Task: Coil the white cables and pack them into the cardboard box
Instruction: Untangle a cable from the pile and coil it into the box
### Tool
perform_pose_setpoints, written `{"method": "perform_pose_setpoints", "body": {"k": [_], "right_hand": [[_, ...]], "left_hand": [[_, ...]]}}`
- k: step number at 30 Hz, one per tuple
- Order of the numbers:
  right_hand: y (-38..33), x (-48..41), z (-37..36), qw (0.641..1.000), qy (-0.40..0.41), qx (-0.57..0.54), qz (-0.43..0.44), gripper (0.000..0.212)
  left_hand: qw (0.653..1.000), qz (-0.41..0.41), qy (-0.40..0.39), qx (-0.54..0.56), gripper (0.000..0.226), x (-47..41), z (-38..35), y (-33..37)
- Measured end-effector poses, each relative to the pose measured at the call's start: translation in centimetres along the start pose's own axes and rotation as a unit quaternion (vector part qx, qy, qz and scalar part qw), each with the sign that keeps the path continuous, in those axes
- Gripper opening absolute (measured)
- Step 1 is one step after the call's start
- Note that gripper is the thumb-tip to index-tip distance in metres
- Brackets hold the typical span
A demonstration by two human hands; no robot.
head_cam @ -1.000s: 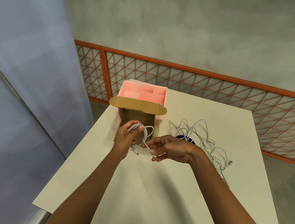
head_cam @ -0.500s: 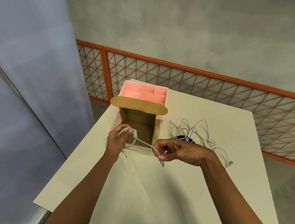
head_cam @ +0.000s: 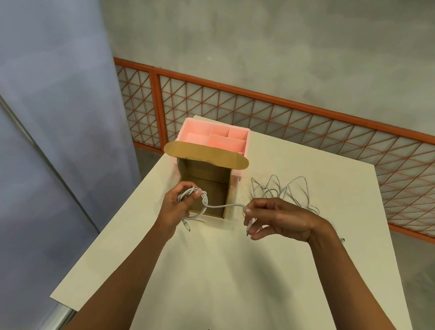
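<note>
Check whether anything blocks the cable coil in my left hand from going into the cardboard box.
Nothing visible does. The cardboard box stands open, flap folded back toward the pink organizer, and the left hand holds the coiled cable at its near edge. One strand runs to the right hand, which pinches it.

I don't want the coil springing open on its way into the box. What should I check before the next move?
1. Coil secured: left hand grips the wound loops of the white cable. Ok.
2. Tail wound in: right hand pinches a free stretch, plug hanging. Not ok.
3. Cardboard box open: flap folded back. Ok.
4. Room in box: visible inside shows nothing. Ok.
5. Held cable free of the loose cables on the table: right hand hides part. Cannot tell.
</note>
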State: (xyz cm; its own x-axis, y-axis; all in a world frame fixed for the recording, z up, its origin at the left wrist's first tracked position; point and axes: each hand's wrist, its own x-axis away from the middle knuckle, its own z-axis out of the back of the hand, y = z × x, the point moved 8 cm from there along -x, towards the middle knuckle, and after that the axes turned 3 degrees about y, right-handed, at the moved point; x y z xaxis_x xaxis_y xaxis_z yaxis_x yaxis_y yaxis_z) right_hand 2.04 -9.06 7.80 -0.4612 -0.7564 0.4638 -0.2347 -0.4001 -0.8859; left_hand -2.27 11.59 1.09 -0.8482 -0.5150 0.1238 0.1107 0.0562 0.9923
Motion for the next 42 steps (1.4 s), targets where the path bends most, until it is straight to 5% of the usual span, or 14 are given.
{"method": "perform_pose_setpoints", "body": {"k": [7,16,20,42], "right_hand": [[-1.6,-0.3,0.7,0.992,0.073,0.104,0.017,0.028],[-1.1,-0.4,5.5,0.969,0.24,0.05,0.03,0.031],[0.1,-0.1,6.6,0.954,0.296,0.031,0.048,0.027],[1.4,0.3,7.2,0.942,0.328,-0.04,0.063,0.022]], "left_hand": [[1.0,0.012,-0.022,-0.012,0.008,0.1,0.1,-0.8],[0.986,0.054,-0.155,0.026,0.007,0.8,-1.6,0.0],[0.976,0.05,-0.208,0.032,0.027,1.4,-2.6,0.6],[0.956,-0.132,-0.173,-0.195,0.01,1.7,-4.7,4.0]]}}
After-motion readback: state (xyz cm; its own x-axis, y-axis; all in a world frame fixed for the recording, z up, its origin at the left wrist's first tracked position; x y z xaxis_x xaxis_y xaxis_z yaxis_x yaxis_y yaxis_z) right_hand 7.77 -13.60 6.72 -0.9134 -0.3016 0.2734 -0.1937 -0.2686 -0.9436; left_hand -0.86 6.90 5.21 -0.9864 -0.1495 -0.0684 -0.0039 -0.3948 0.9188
